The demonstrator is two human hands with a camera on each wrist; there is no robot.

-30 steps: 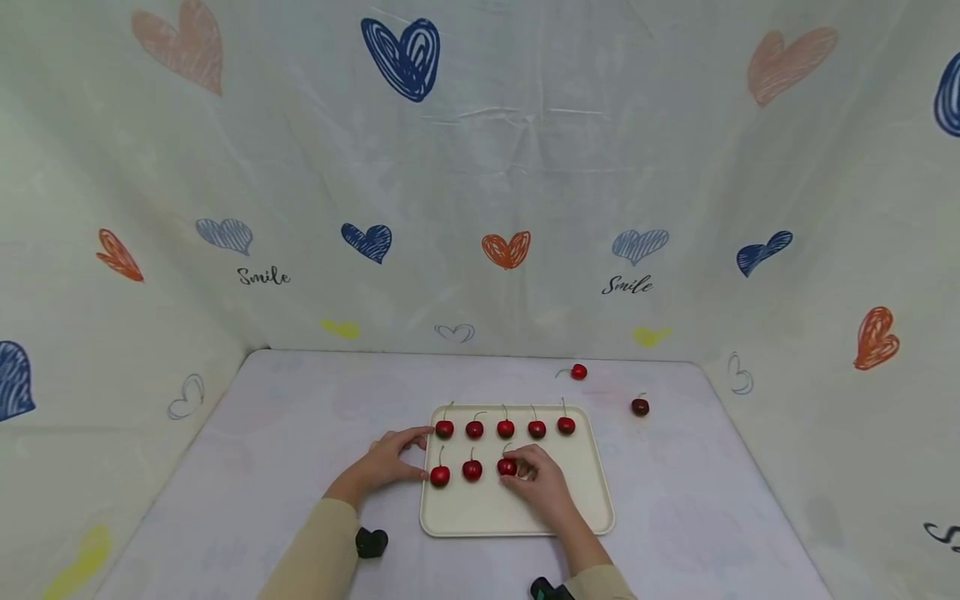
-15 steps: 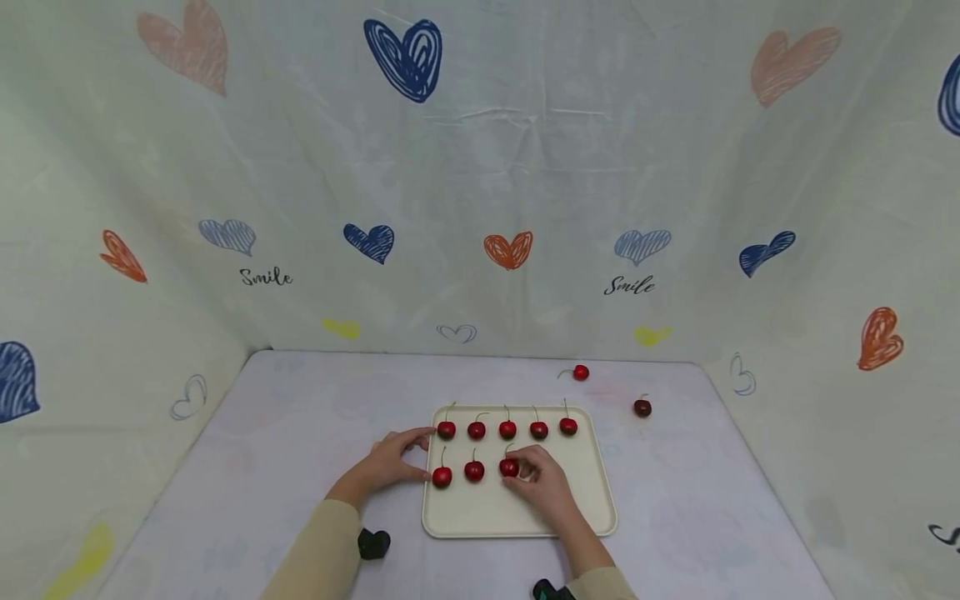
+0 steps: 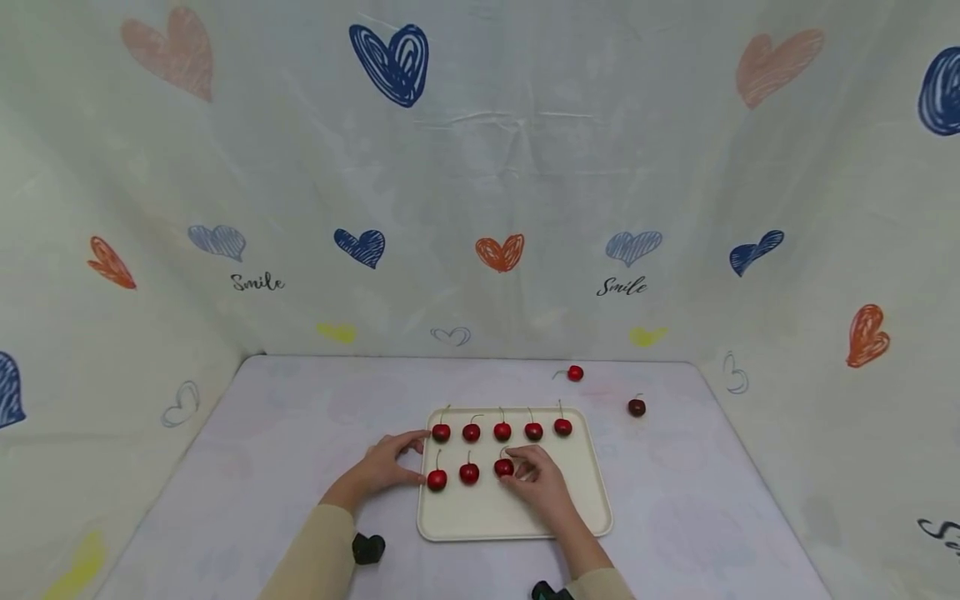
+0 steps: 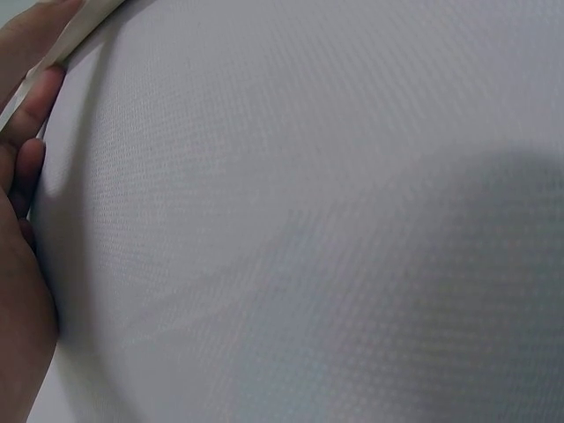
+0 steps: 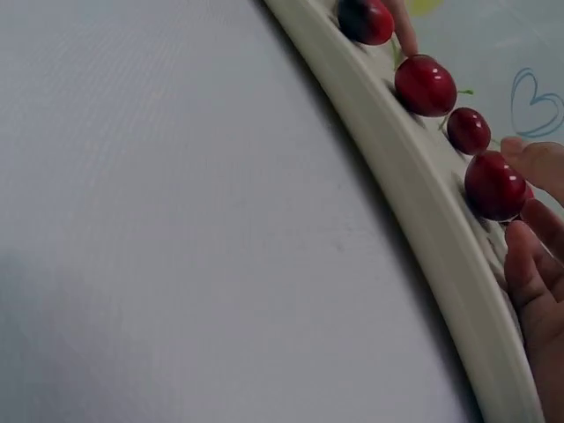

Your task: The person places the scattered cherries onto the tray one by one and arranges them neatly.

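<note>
A head camera looks forward and down from the near edge of the table (image 3: 300, 417), taking in the whole tray (image 3: 585, 500) and the heart-printed backdrop (image 3: 480, 167). The left wrist camera sits very close at the tray's left rim; the right wrist camera looks low along another rim, sharing the cherries (image 5: 426, 85).

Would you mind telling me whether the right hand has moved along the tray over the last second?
No. The right hand remains at the third front-row cherry on the tray.
</note>
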